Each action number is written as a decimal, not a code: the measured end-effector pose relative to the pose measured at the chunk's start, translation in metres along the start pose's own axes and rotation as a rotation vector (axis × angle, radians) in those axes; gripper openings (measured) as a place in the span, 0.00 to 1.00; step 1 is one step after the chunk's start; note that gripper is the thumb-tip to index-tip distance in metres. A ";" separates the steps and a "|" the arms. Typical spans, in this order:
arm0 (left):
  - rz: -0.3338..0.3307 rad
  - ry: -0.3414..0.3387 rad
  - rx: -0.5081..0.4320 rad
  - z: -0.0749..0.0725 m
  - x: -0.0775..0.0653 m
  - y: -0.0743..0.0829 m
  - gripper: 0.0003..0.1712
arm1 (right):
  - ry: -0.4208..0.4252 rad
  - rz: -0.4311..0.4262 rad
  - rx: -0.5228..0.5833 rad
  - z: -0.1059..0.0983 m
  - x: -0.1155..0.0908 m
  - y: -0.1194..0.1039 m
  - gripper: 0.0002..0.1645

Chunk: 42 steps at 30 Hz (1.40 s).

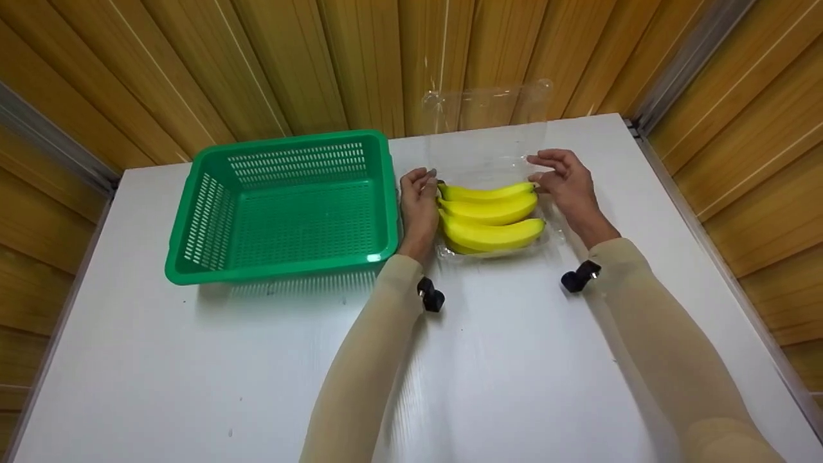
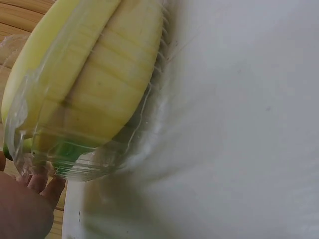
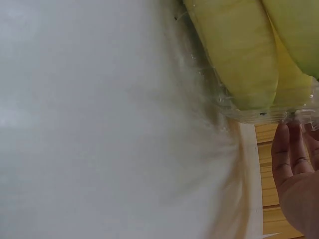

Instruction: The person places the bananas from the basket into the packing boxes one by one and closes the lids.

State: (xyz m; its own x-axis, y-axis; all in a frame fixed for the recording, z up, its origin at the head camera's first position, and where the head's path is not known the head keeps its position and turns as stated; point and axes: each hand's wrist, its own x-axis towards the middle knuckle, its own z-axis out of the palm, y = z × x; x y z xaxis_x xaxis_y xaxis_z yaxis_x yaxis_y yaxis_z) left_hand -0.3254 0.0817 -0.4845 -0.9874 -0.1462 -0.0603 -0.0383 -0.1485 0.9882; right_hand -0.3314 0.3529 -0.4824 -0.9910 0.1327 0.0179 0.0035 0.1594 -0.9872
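Several yellow bananas (image 1: 492, 209) lie side by side in a clear plastic clamshell box (image 1: 460, 253). Its see-through lid (image 1: 488, 122) stands raised at the back. At the box's left side, my left hand (image 1: 419, 209) touches the wall near the banana stems. My right hand (image 1: 572, 193) is at the right rear corner, thumb close to a banana tip and forefinger apart from it. In the right wrist view its fairly straight fingers (image 3: 282, 152) rest against the outside of the box. The left wrist view shows left fingertips (image 2: 52, 191) at the box's end; the thumb is mostly cut off.
A green plastic basket (image 1: 389, 193) with slotted walls stands just left of my left hand, nothing seen inside it. Both it and the box sit on a white table (image 1: 289, 366). Wood-patterned walls (image 1: 276, 64) rise behind and at both sides.
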 end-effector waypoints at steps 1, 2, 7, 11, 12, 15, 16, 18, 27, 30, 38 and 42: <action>-0.008 0.001 -0.004 0.000 -0.001 0.000 0.19 | 0.010 -0.004 0.003 0.001 0.000 -0.001 0.22; -0.020 0.002 -0.006 -0.001 -0.001 0.000 0.20 | 0.017 -0.008 0.004 0.001 -0.001 -0.001 0.20; -0.070 -0.003 0.015 -0.003 -0.007 -0.001 0.27 | 0.038 -0.025 0.047 0.001 -0.004 -0.002 0.16; -0.076 -0.025 0.081 -0.004 -0.013 0.002 0.35 | 0.024 -0.028 0.131 -0.003 -0.006 -0.004 0.14; -0.074 -0.025 0.097 -0.004 -0.015 0.002 0.37 | 0.019 -0.028 0.148 -0.004 -0.006 -0.005 0.14; -0.072 -0.017 0.120 -0.004 -0.017 0.004 0.41 | 0.003 -0.016 0.158 -0.007 -0.006 -0.006 0.13; -0.074 -0.012 0.124 -0.004 -0.018 0.005 0.42 | -0.002 -0.008 0.157 -0.007 -0.006 -0.006 0.13; -0.084 -0.008 0.124 -0.005 -0.020 0.007 0.44 | -0.012 0.013 0.158 -0.008 -0.006 -0.007 0.13; -0.110 -0.048 0.221 -0.011 -0.025 0.016 0.52 | -0.106 0.055 0.280 -0.016 -0.010 -0.009 0.27; -0.135 -0.069 0.254 -0.013 -0.027 0.018 0.54 | -0.130 0.062 0.262 -0.017 -0.011 -0.010 0.38; -0.142 -0.063 0.214 -0.013 -0.028 0.020 0.54 | -0.187 0.056 0.234 -0.021 -0.015 -0.014 0.46; -0.120 -0.059 0.173 -0.013 -0.028 0.019 0.52 | -0.211 0.055 0.216 -0.022 -0.016 -0.016 0.47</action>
State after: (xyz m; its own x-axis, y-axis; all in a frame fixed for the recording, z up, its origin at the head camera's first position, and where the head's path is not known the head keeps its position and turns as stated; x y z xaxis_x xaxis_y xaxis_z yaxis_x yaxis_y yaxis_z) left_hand -0.2970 0.0702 -0.4657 -0.9812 -0.0797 -0.1756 -0.1769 0.0099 0.9842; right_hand -0.3123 0.3696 -0.4633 -0.9961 -0.0747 -0.0474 0.0517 -0.0571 -0.9970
